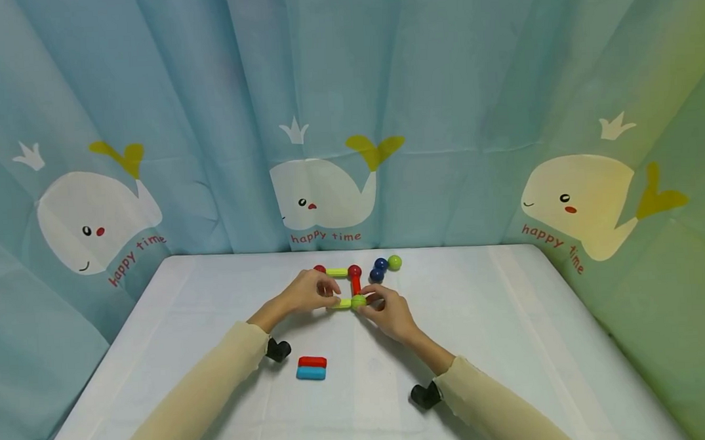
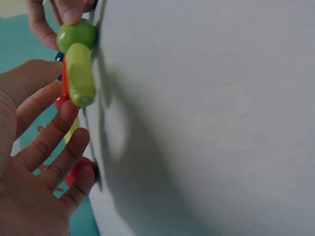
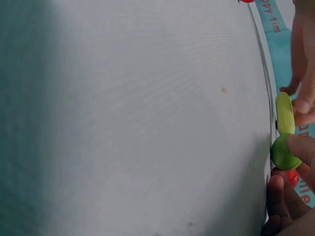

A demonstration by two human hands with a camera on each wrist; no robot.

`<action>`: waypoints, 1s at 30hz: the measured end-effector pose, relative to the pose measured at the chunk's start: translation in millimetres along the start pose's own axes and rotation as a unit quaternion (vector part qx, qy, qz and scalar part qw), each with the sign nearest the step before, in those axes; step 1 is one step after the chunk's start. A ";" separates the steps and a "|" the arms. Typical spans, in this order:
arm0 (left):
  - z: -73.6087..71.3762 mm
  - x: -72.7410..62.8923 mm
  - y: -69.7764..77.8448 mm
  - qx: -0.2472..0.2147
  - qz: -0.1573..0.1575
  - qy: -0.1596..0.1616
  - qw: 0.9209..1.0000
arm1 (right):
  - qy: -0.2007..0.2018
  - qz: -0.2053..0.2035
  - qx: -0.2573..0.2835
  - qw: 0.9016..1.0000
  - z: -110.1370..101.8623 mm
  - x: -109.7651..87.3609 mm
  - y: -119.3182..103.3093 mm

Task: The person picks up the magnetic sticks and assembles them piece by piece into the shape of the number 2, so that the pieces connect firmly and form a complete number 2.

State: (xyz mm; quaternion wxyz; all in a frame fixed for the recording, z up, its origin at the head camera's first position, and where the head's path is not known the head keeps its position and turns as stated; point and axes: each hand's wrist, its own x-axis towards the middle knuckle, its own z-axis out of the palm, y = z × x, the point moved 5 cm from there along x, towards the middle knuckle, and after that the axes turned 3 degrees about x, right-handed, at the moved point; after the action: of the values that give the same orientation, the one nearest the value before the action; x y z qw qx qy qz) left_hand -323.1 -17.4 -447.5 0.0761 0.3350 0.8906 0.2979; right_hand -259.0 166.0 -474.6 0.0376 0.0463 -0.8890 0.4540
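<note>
My left hand (image 1: pixel 304 292) pinches a yellow-green rod (image 2: pixel 80 76) between thumb and index finger, the other fingers spread. At the rod's right end sits a green ball (image 1: pixel 359 302), gripped by the thumb and fingertips of my right hand (image 1: pixel 394 315). A red rod (image 1: pixel 356 285) runs from near this ball back to a red ball (image 1: pixel 355 271). From there a second yellow-green rod (image 1: pixel 336 272) reaches left to another red ball (image 1: pixel 319 269), partly behind my left hand. Together these pieces form three sides of a square on the table.
Two dark blue balls (image 1: pixel 379 270) and a loose green ball (image 1: pixel 394 263) lie behind my right hand. Nearer the front, a red rod (image 1: pixel 313 361) and a blue rod (image 1: pixel 310 373) lie side by side. A whale-print curtain (image 1: pixel 442 111) hangs behind the white table (image 1: pixel 500 345).
</note>
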 end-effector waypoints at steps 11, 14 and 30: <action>-24.5 31.6 13.4 0.026 0.012 0.052 0.998 | 0.006 0.001 -0.006 1.000 -0.6 -2.3 -1.5; -27.0 40.4 15.3 0.032 0.004 0.055 0.998 | 0.006 -0.001 -0.006 1.000 -0.9 -2.8 -1.6; -11.9 84.8 26.5 0.033 -0.033 -0.002 0.999 | 0.001 -0.013 0.005 1.000 -2.4 -5.8 -5.1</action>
State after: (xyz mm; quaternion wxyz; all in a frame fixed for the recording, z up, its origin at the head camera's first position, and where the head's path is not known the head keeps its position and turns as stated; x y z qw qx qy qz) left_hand -377.3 47.2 -417.0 0.0764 0.3087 0.9102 0.2652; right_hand -252.5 165.3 -469.7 0.0437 0.0575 -0.8861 0.4578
